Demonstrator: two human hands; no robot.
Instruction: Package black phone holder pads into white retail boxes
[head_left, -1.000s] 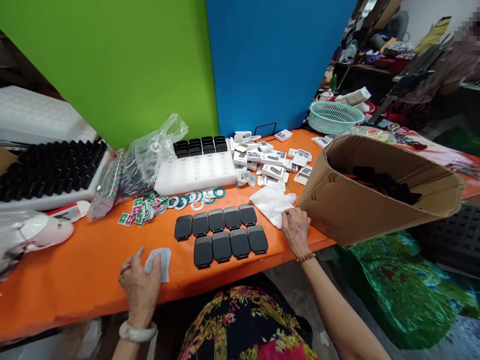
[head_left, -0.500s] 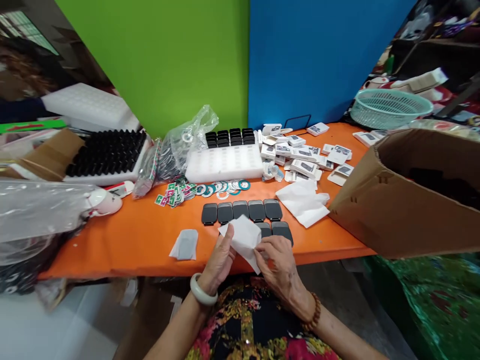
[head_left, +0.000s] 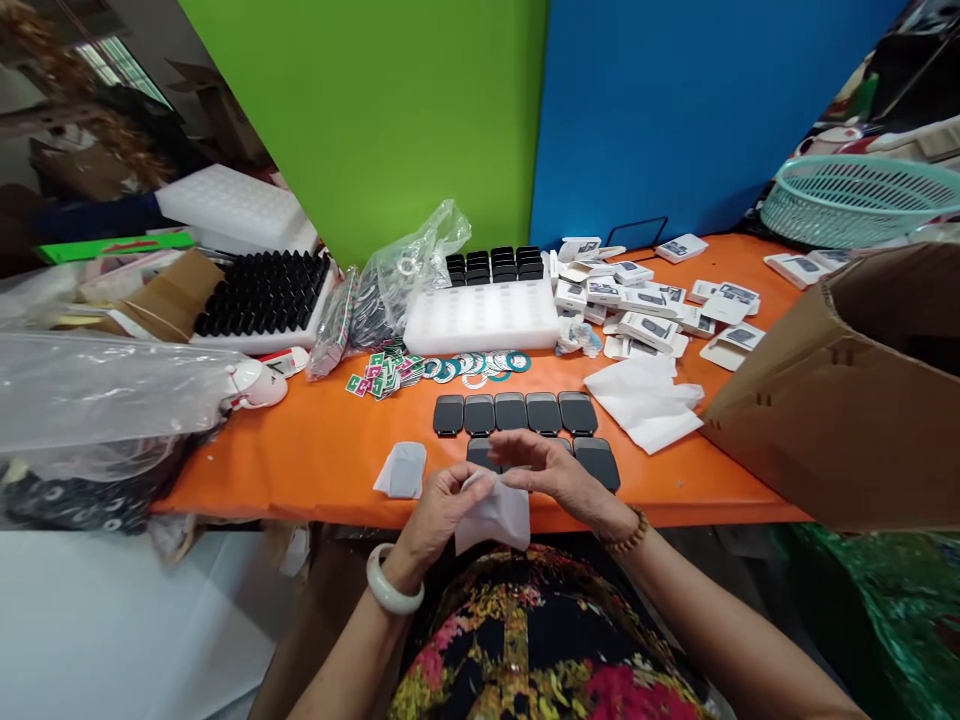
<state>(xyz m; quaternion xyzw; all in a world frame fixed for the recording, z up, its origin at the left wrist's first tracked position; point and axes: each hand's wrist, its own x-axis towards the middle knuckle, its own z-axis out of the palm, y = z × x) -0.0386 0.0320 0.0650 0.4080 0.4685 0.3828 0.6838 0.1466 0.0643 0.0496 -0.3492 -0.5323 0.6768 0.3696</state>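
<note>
While your left hand and right hand pinch the white pouch, they hide part of the black cases. Its contents cannot be made out above the orange surface.

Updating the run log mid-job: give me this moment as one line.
left hand: grips white pouch | right hand: pinches pouch top | black pads: rows on orange table | filled pouch: left of hands

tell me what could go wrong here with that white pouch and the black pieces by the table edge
1. Both hands, left hand and right hand, hold the white pouch past the table edge; if it slips, it likely drops to the lap.
2. The right hand hovers over the black pieces and may knock them.
</note>
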